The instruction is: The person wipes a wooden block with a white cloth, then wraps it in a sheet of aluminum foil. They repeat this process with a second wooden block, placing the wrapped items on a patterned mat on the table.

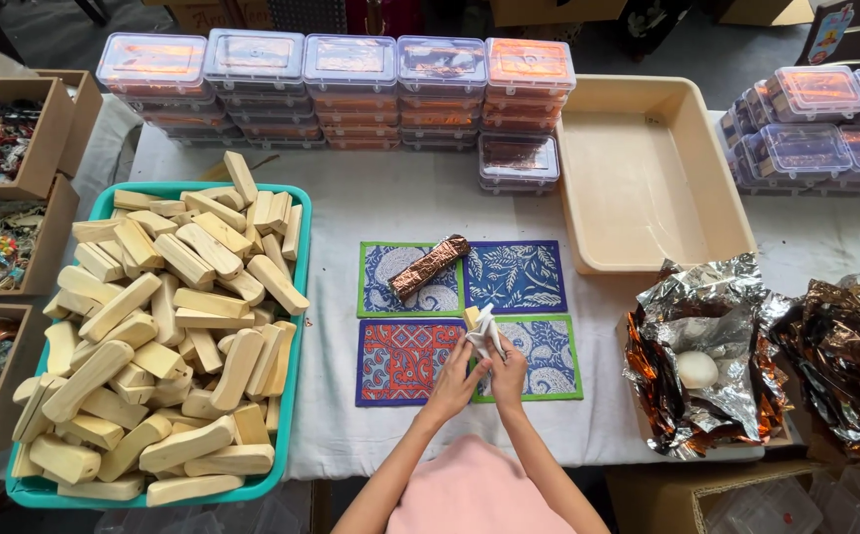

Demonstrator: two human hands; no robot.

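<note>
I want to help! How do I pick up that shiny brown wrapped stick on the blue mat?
Probably from above, gripping the long sides of the foil-wrapped stick at its middle. It lies flat and slanted on the blue patterned mat, nothing crowding it; turn your hand to match the slant.

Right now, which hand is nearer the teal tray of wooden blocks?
Left. The left hand is beside the red patterned mat, on the teal tray side; the right hand lies farther away.
</note>
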